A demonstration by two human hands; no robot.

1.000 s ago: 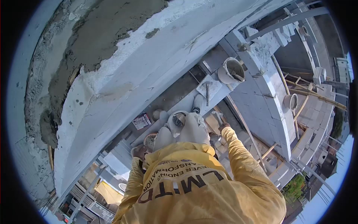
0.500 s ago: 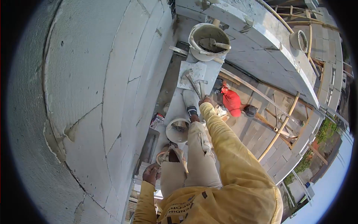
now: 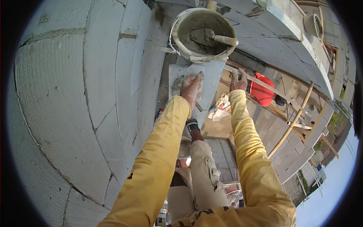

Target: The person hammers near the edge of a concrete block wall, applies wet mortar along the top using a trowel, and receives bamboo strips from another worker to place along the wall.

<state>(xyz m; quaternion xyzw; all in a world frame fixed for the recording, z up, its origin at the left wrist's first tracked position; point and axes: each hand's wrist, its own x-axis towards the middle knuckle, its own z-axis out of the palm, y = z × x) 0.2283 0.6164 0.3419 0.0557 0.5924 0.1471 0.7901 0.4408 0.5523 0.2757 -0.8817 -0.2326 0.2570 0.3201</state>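
My left hand [image 3: 191, 89] reaches down over a pale, mortar-smeared board [image 3: 174, 70], its fingers closed over a slim-handled tool. The end of that tool's handle [image 3: 199, 107] sticks out below my palm; its head is hidden. Out to the right, past the edge of the plank [image 3: 211, 83], my right hand [image 3: 238, 80] is curled. Whatever it may hold is hidden. Just beyond the board stands a large bucket [image 3: 177, 47] of grey mortar, with a trowel [image 3: 225, 40] resting in it.
A block wall [image 3: 68, 94] rises close on my left. Another wall [image 3: 281, 56] stands at right, with a small bucket [image 3: 313, 27] on top. Below are a person in red [image 3: 261, 90] and bamboo poles [image 3: 293, 119]. My foot [image 3: 192, 124] is on the plank.
My left hand has come up from beside my leg onto the tool on the board. My right hand has moved right; the hammer it held is no longer visible. The view has moved closer to the bucket.
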